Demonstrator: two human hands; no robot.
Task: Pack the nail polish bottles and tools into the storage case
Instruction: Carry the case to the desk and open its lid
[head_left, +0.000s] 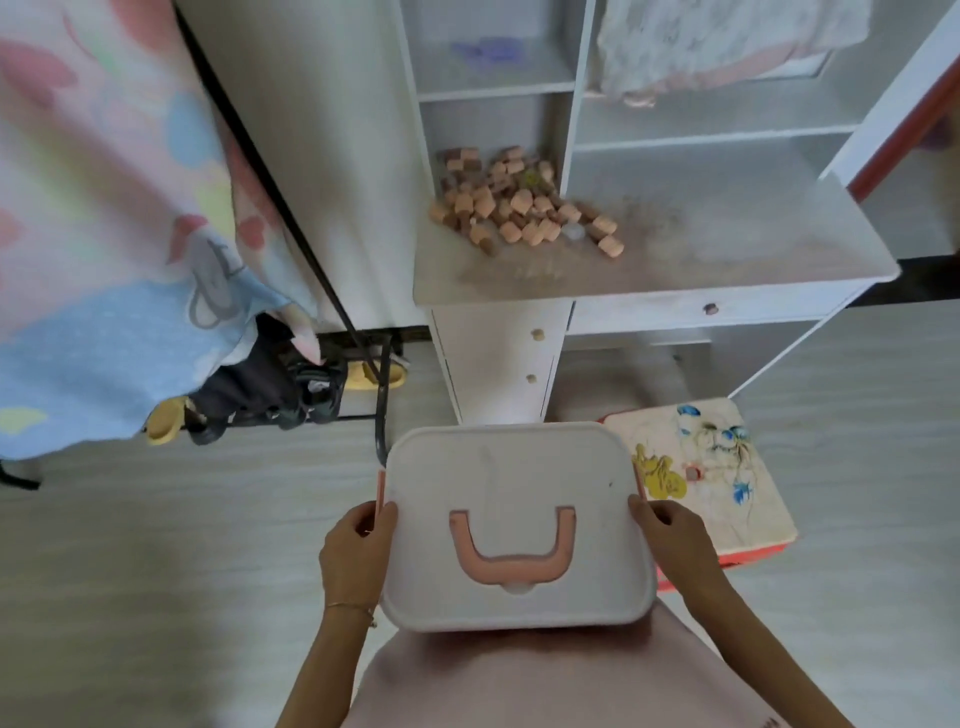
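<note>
A pale grey floor (156, 545) fills the lower frame, with a white bench (675, 260) and its shelves across the upper centre and right. A heap of small tan and brown pieces (519, 208) lies on the bench; what they are is too blurred to tell. A patterned sheet (104, 234) hangs at upper left, with shoes (291, 395) half hidden under it. A flowered stool (727, 483) sits at centre right, partly behind the case.

The white case (519, 483) is at lower centre, lid closed, pink handle (511, 545) folded flat, so its contents are hidden. No bottles or tools show. The left hand (356, 551) holds its left edge, grip curled round the pink side latch (381, 499). The right hand (675, 540) holds the right edge, fingers tucked out of sight beneath. Both forearms are cut off at the bottom.
</note>
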